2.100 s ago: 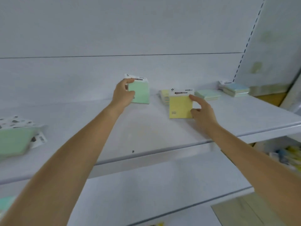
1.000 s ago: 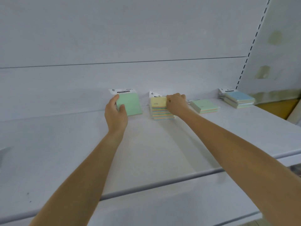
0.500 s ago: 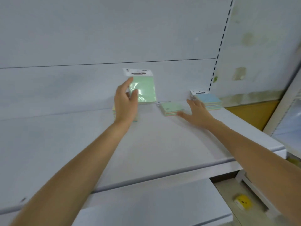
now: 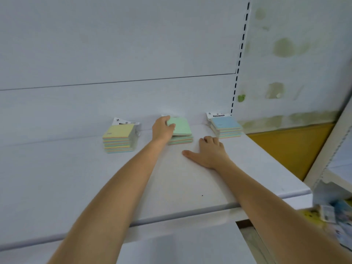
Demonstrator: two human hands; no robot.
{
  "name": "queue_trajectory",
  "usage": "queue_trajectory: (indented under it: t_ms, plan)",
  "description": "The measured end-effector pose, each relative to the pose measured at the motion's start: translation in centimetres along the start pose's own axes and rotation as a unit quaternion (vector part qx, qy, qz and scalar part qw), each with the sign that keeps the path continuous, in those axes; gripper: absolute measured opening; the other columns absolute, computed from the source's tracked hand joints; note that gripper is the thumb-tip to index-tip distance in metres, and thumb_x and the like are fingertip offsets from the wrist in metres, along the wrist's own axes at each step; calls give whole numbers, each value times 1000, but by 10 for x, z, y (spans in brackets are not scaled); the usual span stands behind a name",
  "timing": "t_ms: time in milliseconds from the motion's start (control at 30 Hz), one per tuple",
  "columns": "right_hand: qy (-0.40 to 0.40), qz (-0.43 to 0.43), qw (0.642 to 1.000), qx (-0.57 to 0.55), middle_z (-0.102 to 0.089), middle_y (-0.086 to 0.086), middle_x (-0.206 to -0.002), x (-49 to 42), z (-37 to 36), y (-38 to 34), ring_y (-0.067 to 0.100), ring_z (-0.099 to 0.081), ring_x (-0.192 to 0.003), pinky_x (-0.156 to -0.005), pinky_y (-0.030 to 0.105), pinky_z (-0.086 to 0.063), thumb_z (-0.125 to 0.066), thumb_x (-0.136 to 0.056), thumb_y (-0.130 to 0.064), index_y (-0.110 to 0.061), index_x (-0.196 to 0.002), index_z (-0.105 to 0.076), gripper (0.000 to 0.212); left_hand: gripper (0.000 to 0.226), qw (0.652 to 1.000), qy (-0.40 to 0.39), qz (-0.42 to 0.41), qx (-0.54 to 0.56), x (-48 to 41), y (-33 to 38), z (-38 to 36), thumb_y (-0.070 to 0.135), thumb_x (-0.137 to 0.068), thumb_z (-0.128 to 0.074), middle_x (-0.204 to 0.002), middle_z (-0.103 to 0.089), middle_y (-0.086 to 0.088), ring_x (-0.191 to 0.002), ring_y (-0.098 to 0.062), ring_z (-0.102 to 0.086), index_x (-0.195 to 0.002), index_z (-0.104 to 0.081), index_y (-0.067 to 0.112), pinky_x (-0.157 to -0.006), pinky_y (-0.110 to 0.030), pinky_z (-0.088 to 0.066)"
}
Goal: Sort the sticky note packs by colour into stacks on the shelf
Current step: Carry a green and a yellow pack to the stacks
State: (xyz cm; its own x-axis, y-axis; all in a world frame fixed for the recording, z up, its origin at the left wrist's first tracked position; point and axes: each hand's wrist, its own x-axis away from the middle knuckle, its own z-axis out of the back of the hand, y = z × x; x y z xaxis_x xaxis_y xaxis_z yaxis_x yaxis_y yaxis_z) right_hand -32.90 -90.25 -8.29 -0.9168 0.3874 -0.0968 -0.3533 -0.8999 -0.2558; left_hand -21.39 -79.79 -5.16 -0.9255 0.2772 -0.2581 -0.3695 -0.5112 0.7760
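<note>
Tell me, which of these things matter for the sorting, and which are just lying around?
Part of the job:
- yellow-topped stack of sticky note packs
- green pack held by the left hand on the middle stack
- blue-topped stack
- white shelf

Just lying about:
- blurred colourful items lower right
- right hand, resting flat, empty

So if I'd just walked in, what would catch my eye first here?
Probably the three pastel stacks along the back of the white shelf: a yellow-topped stack on the left, a green pack in the middle, a blue-topped stack on the right. The left hand grips the green pack, while the right hand rests flat on the shelf.
</note>
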Motion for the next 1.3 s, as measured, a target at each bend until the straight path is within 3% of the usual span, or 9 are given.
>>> queue_trajectory:
  t_ms: [100, 300, 400, 500, 633, 933, 1167, 1300]
  plan:
    - [10, 5, 1000, -6, -38, 13, -141, 0, -1, 1, 31, -29, -133, -109, 38, -24, -42, -80, -67, -3, -131, -42, 82, 43, 997, -22, 15, -76, -5, 0, -8, 14, -91, -52, -140, -49, -18, -131, -28, -44, -131, -49, 1, -107, -28, -27]
    - [16, 6, 1000, -24, -39, 13, -140, -1, -2, 3, 31, -29, -133, -109, 37, -24, -45, -79, -66, -2, -131, -42, 82, 35, 977, -47, 44, -206, -9, 5, -17, 12, -91, -40, -131, -56, -18, -125, -38, -45, -120, -59, 7, -101, -36, -38]
    - [32, 4, 998, -53, -34, 11, -145, 1, 1, 3, 29, -26, -136, -110, 37, -23, -47, -79, -65, -4, -135, -37, 83, 34, 970, -5, -11, -242, -1, 4, -12, 20, -94, -35, -131, -53, -14, -123, -38, -42, -114, -62, 13, -98, -41, -38]
    - [99, 3, 989, -108, -26, 6, -151, 7, 7, 1, 26, -16, -142, -115, 38, -17, -49, -81, -61, -10, -142, -30, 81, 36, 961, 52, -92, -257, 12, 5, 12, 29, -96, -36, -139, -46, -8, -126, -33, -40, -125, -55, 20, -99, -42, -38]
    - [151, 78, 980, -108, -28, 3, -151, 18, 16, -18, 24, -17, -142, -116, 36, -14, -53, -85, -50, -20, -142, -33, 68, 41, 934, 66, -157, -315, 29, -6, 63, 34, -97, -36, -141, -48, -4, -128, -30, -41, -134, -46, 21, -98, -42, -37]
    - [55, 301, 952, -1, -25, -1, -154, 57, -8, -204, 20, -17, -142, -116, 35, -13, -43, -87, -56, -27, -143, -30, 64, 46, 896, 104, -111, -417, 86, -84, 252, 39, -97, -31, -136, -52, -10, -125, -32, -44, -134, -43, 15, -94, -42, -40]
    - [-30, 357, 933, -7, -23, 0, -155, 103, -57, -364, 23, -18, -143, -117, 38, -16, -36, -90, -56, -25, -145, -26, 63, 54, 885, 116, 18, -451, 159, -199, 395, 50, -95, -29, -135, -53, -11, -128, -33, -42, -135, -43, 16, -99, -43, -38]
    - [-79, 379, 922, -26, -29, 4, -152, 117, -83, -442, 25, -25, -140, -116, 39, -22, -37, -91, -54, -23, -144, -29, 62, 51, 885, 128, 95, -437, 190, -256, 457, 46, -95, -31, -136, -52, -12, -128, -33, -42, -133, -46, 16, -102, -45, -36]
